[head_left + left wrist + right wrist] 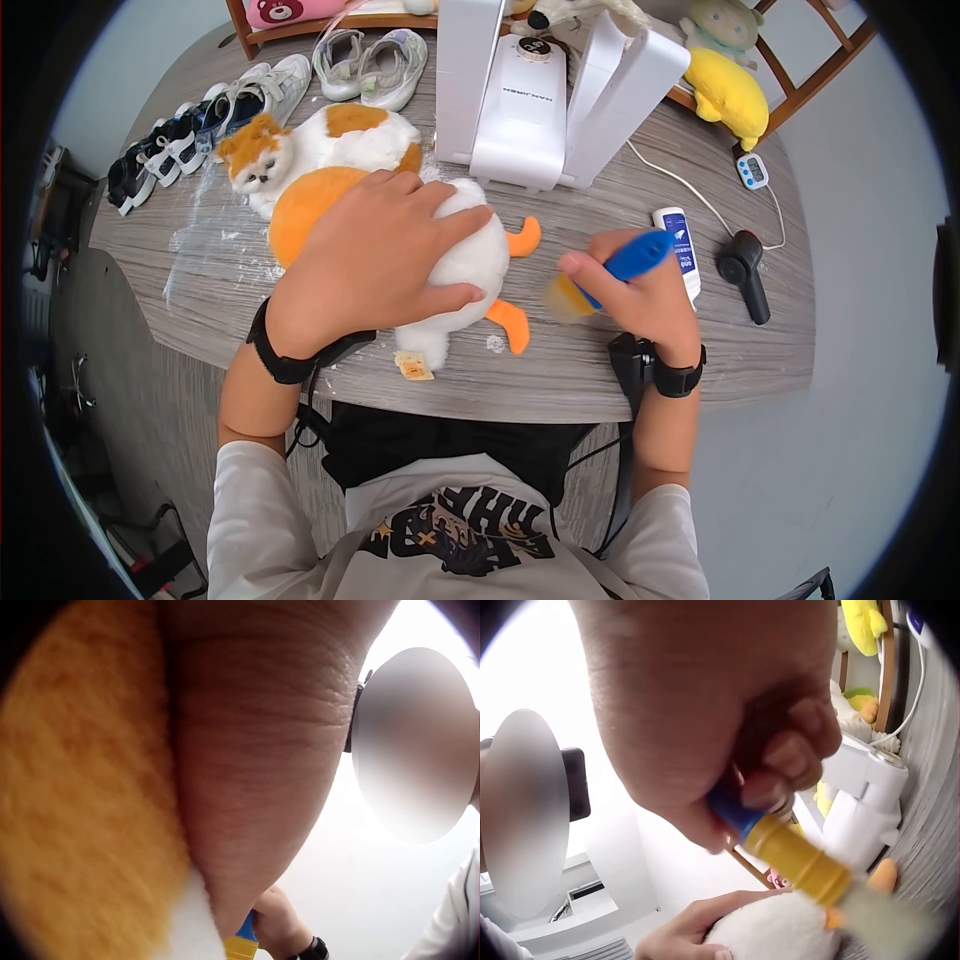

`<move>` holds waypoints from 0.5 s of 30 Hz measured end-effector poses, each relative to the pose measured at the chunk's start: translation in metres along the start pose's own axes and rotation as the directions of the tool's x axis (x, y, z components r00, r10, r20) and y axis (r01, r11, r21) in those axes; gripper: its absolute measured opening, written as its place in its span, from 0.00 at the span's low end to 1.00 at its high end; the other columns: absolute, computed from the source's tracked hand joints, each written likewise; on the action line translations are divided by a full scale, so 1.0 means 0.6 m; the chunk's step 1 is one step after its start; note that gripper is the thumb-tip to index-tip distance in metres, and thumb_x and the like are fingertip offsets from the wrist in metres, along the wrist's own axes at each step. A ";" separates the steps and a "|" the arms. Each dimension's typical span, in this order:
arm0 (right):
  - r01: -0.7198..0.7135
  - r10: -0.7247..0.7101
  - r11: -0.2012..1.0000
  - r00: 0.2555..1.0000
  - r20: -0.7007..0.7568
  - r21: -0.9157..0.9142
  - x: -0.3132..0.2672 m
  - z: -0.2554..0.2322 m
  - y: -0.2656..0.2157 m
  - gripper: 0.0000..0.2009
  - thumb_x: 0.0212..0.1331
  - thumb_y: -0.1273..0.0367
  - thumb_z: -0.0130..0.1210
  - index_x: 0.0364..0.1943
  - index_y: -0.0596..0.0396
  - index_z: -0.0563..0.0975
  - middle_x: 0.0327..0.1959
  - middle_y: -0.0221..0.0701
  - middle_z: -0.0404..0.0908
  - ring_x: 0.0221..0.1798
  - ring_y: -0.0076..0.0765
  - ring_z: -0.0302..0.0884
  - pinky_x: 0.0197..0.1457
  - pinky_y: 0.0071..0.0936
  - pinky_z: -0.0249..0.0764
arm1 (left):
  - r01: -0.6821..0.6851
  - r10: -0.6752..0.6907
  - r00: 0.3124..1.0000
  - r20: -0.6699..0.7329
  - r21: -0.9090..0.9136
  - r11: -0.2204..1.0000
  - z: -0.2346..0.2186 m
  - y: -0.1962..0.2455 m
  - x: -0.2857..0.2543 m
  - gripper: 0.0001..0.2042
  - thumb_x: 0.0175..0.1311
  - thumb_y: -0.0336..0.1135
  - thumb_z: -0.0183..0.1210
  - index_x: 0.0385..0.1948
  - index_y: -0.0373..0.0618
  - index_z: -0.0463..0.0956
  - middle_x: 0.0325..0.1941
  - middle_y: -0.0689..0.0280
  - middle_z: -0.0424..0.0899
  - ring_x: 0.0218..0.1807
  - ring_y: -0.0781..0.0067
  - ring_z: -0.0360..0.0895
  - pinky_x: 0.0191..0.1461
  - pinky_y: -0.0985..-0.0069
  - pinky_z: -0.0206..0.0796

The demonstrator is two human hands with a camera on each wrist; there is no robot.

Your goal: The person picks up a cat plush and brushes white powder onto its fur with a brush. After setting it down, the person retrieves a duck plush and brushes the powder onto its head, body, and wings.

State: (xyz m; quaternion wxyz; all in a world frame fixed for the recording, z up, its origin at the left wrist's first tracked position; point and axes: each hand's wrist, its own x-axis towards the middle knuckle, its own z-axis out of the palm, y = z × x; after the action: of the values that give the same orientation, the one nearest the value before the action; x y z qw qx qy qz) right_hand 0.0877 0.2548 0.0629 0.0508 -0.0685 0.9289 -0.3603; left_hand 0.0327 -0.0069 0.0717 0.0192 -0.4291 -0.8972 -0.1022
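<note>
A white and orange plush toy (470, 250) with orange feet lies on the table. My left hand (385, 255) rests on it with fingers spread; in the left wrist view orange fur (82, 795) fills the left side beside the hand (255, 750). My right hand (645, 300) grips a brush with a blue handle (640, 255) and yellow collar, its pale bristles (568, 300) to the right of the toy's feet. The right wrist view shows the fingers of the right hand (705, 712) curled round the handle, above the yellow collar (799, 859).
An orange and white plush cat (262, 160) lies behind the left hand. Beyond stand a white machine (520, 110) and several shoes (370, 70). At the right are a white bottle (678, 245), a black handheld device (742, 265) and a small timer (751, 171) with a cable.
</note>
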 end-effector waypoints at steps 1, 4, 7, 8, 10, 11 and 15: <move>0.154 -0.146 0.950 0.988 -0.050 0.273 0.002 0.012 0.004 0.12 0.54 0.68 0.67 0.21 0.59 0.79 0.19 0.31 0.80 0.22 0.30 0.74 0.28 0.27 0.67 | -0.004 0.004 1.000 -0.001 0.005 1.000 0.001 0.000 0.000 0.30 0.52 0.53 0.65 0.58 0.51 0.76 0.57 0.54 0.78 0.57 0.50 0.73 0.65 0.58 0.60; 0.419 -0.386 0.758 0.906 -0.173 0.500 0.012 0.039 0.013 0.12 0.52 0.65 0.70 0.20 0.56 0.80 0.16 0.28 0.78 0.18 0.33 0.72 0.25 0.27 0.66 | -0.008 0.009 1.000 -0.004 0.008 1.000 0.001 0.001 0.002 0.31 0.52 0.54 0.65 0.58 0.51 0.75 0.57 0.54 0.78 0.57 0.50 0.73 0.66 0.58 0.60; 0.275 -0.286 0.938 0.958 0.022 0.209 0.011 0.029 0.010 0.14 0.52 0.62 0.70 0.20 0.56 0.80 0.16 0.28 0.77 0.18 0.33 0.71 0.25 0.26 0.65 | -0.010 0.010 1.000 -0.023 -0.009 1.000 0.005 -0.002 -0.002 0.32 0.51 0.54 0.66 0.60 0.51 0.74 0.59 0.54 0.76 0.59 0.50 0.72 0.67 0.58 0.59; 0.228 -0.245 0.950 0.968 0.058 0.211 0.011 0.026 0.011 0.13 0.52 0.65 0.70 0.20 0.58 0.79 0.17 0.29 0.77 0.20 0.29 0.70 0.26 0.25 0.65 | -0.023 0.022 0.999 -0.036 -0.027 0.999 0.004 -0.003 -0.002 0.34 0.50 0.53 0.67 0.61 0.52 0.73 0.61 0.54 0.75 0.60 0.50 0.72 0.67 0.57 0.59; 0.193 -0.216 0.958 0.972 0.089 0.213 0.014 0.023 0.008 0.12 0.51 0.68 0.70 0.20 0.60 0.79 0.18 0.30 0.77 0.23 0.25 0.70 0.28 0.25 0.65 | -0.046 0.041 0.996 -0.077 -0.072 0.996 -0.011 -0.005 -0.014 0.37 0.46 0.53 0.69 0.62 0.53 0.72 0.63 0.54 0.74 0.61 0.50 0.70 0.68 0.57 0.58; 0.181 -0.200 0.967 0.975 0.095 0.177 0.014 0.023 0.007 0.12 0.51 0.68 0.70 0.20 0.60 0.79 0.18 0.29 0.77 0.22 0.25 0.70 0.27 0.25 0.64 | -0.074 0.060 0.992 -0.111 -0.124 0.990 -0.021 -0.007 -0.022 0.40 0.43 0.52 0.71 0.63 0.53 0.71 0.65 0.54 0.72 0.63 0.50 0.69 0.69 0.56 0.57; 0.172 -0.183 0.979 0.977 0.105 0.106 0.015 0.027 0.002 0.13 0.52 0.68 0.70 0.19 0.60 0.78 0.18 0.28 0.77 0.19 0.25 0.68 0.25 0.24 0.63 | -0.006 0.010 1.000 -0.022 0.149 0.989 -0.077 -0.034 -0.074 0.47 0.34 0.53 0.75 0.66 0.54 0.68 0.68 0.55 0.67 0.66 0.49 0.67 0.70 0.56 0.57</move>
State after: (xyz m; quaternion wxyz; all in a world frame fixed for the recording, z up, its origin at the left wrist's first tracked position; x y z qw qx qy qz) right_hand 0.0810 0.2437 0.0499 0.0748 -0.1692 0.8963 -0.4031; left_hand 0.0421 -0.0626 0.1081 0.0619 -0.4289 -0.9004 -0.0399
